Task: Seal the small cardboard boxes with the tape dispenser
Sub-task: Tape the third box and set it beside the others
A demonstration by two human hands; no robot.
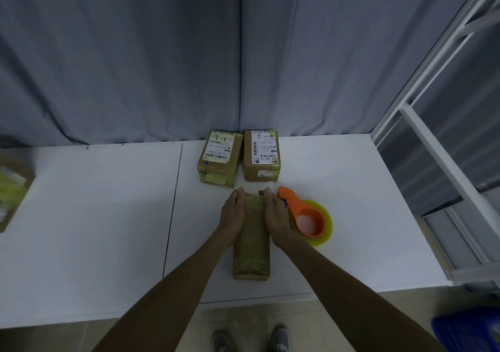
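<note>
Left grip (233,213), right grip (276,215) press flat-fingered against sides of your small cardboard box (253,243), long axis running away from you on surface (108,216). Tape dispenser (305,216) lies just right of right grip: your nearer one.

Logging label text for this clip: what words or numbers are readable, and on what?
"4-3": handwritten, upside down, on the right labelled box.
"3-3" (last digit unsure): handwritten, on the left labelled box.
Printed lines and barcodes on both labels: too small to read.
Label on the left-edge box: blurred.
On the near box and tape dispenser: none visible.
</note>
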